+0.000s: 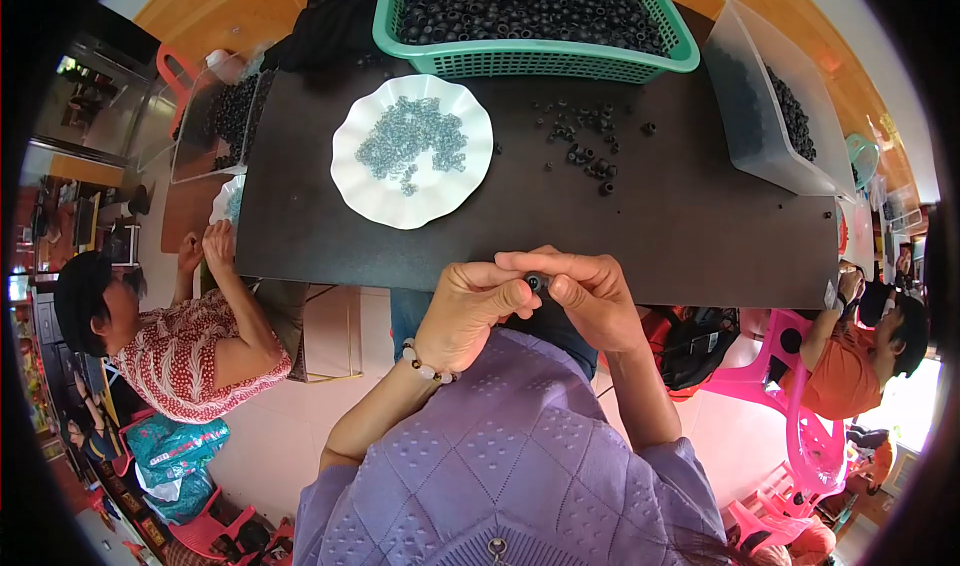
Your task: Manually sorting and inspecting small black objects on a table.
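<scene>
Between the fingertips of both hands, just past the table's near edge, is a small black ring-shaped part (536, 283) with a hole in its middle. My left hand (465, 304) pinches it from the left, a beaded bracelet on that wrist. From the right, my right hand (603, 301) closes thumb and fingers on the same part. A white scalloped plate (440, 204) on the dark table (640, 246) carries many small clear bluish pieces (400, 136). Loose black parts (590, 141) like the held one lie scattered right of the plate.
At the far edge stands a green basket (540, 63) heaped with black parts. Translucent bins with black parts stand at the right (745, 116) and left (190, 156). One person (200, 346) sits at the left, another (850, 366) at the right by pink chairs (770, 366).
</scene>
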`<control>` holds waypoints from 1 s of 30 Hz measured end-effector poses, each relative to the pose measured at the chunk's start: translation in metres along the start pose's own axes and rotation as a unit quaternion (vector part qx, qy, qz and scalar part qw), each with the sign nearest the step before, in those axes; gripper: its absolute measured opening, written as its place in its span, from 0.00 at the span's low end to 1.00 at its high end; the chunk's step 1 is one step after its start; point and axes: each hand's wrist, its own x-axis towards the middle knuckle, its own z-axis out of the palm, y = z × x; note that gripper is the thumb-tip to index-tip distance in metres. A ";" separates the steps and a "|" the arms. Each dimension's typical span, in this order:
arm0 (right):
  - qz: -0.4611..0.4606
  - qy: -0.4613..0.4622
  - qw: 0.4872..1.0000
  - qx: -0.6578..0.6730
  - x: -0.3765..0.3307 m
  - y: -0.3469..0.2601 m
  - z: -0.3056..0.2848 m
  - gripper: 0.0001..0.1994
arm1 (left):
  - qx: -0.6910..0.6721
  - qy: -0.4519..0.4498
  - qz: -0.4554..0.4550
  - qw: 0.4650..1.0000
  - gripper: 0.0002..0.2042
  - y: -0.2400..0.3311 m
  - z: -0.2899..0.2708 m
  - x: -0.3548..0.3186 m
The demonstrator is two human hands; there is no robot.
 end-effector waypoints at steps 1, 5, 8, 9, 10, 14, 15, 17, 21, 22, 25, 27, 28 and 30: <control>-0.001 0.001 1.000 -0.010 0.000 0.000 0.000 0.17 | 0.007 -0.002 0.000 1.000 0.11 0.000 0.000 0.000; -0.010 0.019 0.999 -0.027 -0.002 -0.003 0.002 0.15 | 0.008 -0.011 -0.007 1.000 0.09 0.000 0.000 -0.002; -0.035 0.020 0.997 -0.062 -0.003 -0.007 0.002 0.13 | -0.007 -0.011 -0.030 0.999 0.11 0.005 0.005 -0.004; -0.053 0.022 0.992 -0.116 -0.004 -0.008 0.002 0.12 | -0.007 -0.011 -0.030 0.999 0.11 0.006 0.005 -0.005; -0.071 0.023 0.983 -0.169 -0.005 -0.009 0.001 0.11 | -0.002 -0.011 -0.041 0.999 0.11 0.007 0.005 -0.006; -0.091 0.028 0.967 -0.234 -0.008 -0.017 0.005 0.11 | 0.032 -0.022 -0.050 0.998 0.10 0.011 0.006 -0.007; -0.090 0.039 0.963 -0.251 -0.009 -0.018 0.006 0.11 | 0.031 -0.022 -0.050 0.998 0.10 0.011 0.007 -0.007; -0.088 0.052 0.958 -0.268 -0.010 -0.018 0.008 0.11 | 0.051 -0.024 -0.040 0.998 0.10 0.010 0.008 -0.005; -0.060 0.082 0.969 -0.225 -0.011 -0.014 0.008 0.11 | 0.063 -0.008 -0.042 0.997 0.09 0.010 0.009 -0.005; -0.067 0.079 0.978 -0.182 -0.011 -0.012 0.007 0.12 | 0.046 -0.012 -0.044 0.998 0.09 0.010 0.010 -0.005; -0.071 0.065 0.984 -0.148 -0.010 -0.012 0.007 0.14 | 0.008 -0.022 -0.045 0.999 0.08 0.006 0.008 -0.005; -0.086 0.061 0.981 -0.164 -0.009 -0.012 0.004 0.16 | -0.013 -0.030 -0.046 0.998 0.07 0.003 0.006 -0.005; -0.101 0.058 0.977 -0.180 -0.009 -0.012 0.003 0.18 | -0.020 -0.025 -0.037 0.999 0.09 0.002 0.006 -0.006; -0.091 0.065 0.975 -0.191 -0.011 -0.014 0.001 0.19 | -0.025 -0.019 -0.028 0.999 0.11 0.002 0.005 -0.006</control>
